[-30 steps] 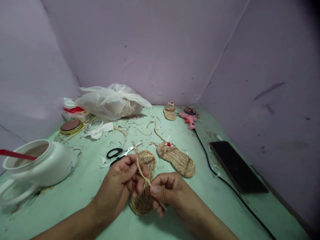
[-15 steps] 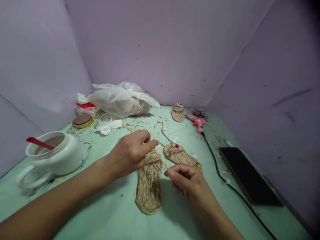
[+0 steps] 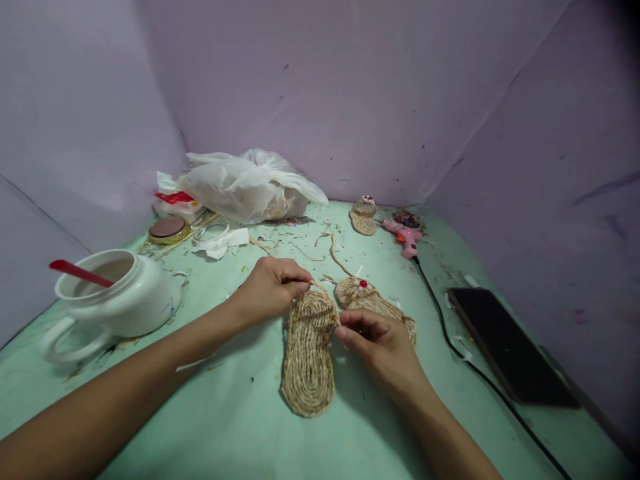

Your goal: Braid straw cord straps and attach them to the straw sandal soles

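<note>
Oval coiled-straw sole (image 3: 307, 353), flat.

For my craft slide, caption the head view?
Both hands pinch a straw cord across a woven sandal sole.

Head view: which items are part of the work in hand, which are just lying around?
In hand:
left hand and right hand, pinching a braided strap across the woven sole
finished sandal beside it

Lying about:
glue gun
phone
white jar
plastic bag
small sandal
</note>
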`<state>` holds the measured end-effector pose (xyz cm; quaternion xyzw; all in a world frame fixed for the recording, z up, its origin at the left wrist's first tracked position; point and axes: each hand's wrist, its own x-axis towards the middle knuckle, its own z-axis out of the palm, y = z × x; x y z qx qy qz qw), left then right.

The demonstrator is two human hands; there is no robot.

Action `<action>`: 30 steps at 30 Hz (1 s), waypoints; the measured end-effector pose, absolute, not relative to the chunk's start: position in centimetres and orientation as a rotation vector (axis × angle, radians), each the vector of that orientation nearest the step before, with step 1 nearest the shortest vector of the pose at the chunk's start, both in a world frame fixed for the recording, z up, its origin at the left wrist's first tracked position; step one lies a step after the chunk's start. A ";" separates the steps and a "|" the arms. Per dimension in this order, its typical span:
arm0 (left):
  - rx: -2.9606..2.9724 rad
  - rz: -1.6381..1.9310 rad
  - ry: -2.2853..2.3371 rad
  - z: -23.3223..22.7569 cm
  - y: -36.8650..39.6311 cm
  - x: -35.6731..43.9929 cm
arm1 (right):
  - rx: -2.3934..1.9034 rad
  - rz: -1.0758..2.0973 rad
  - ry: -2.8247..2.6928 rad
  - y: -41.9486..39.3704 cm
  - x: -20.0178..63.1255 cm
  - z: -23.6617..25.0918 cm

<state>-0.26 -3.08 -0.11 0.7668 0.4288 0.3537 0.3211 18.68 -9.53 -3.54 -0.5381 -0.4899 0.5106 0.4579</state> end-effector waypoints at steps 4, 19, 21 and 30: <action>2.115 0.931 1.125 -0.3 -3.2 -0.2 | -1.217 1.276 -1.206 -9.4 18.7 -3.7; 3.261 0.650 1.215 1.0 -3.7 -1.3 | -1.072 1.568 -0.728 -9.6 20.2 -0.8; 3.332 0.621 1.218 1.0 -3.5 -1.5 | -1.077 1.683 -0.726 -9.7 20.5 -0.3; 3.390 0.642 1.247 1.0 -3.5 -1.6 | -1.075 1.767 -0.790 -9.9 20.7 -0.7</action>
